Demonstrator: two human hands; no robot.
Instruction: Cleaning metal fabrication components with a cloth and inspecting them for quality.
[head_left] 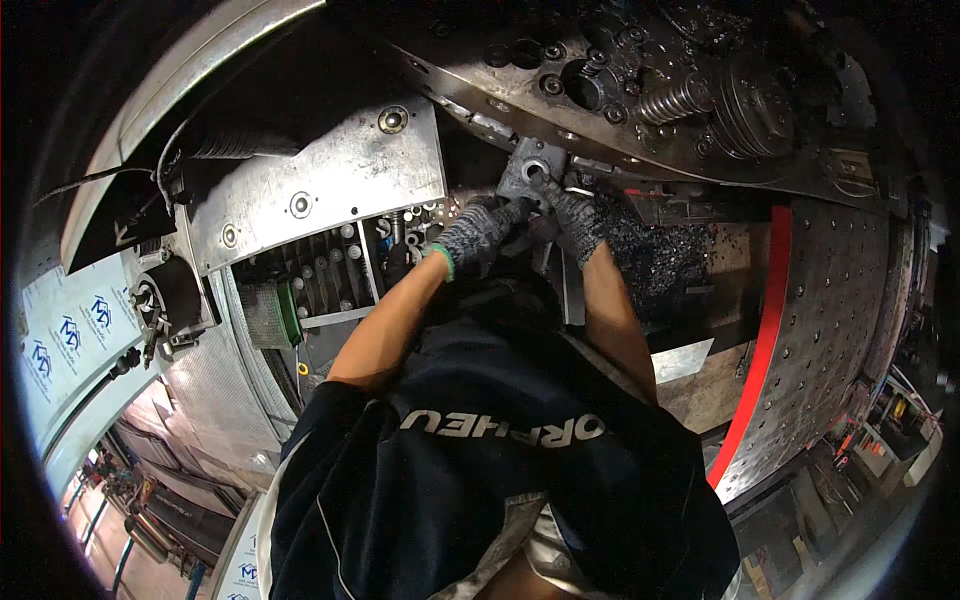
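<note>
Nearest: your dark shirt (500, 460), lower middle of frame; 2 bare forearms (395, 320) reach up from it. Your left hand (482, 238) and right hand (576, 215), in 2 mottled gloves, sit close together, upper centre, at the lower part of a grey metal block (518, 172). Right fingers overlap the block beside its bore; left fingers are at its lower left. Can't tell whether either is clamped on it; undersides hidden.

Risks, my read: a hold only at the lower end could let the block tip and drop toward the dark chips (655, 250), right of centre. If it shifts upward, a fingertip at the bore or edge could get pinched against the curved steel housing (630, 140).

Direction: 1 bore shows, facing the camera; long axis looks roughly up-down in frame, top leaning right. Lower end covered, so unsure.

Around: divided parts tray (338, 318), left of centre. Farther: bright plate (340, 180), upper left; coil spring (675, 101), upper right, on the housing.
</note>
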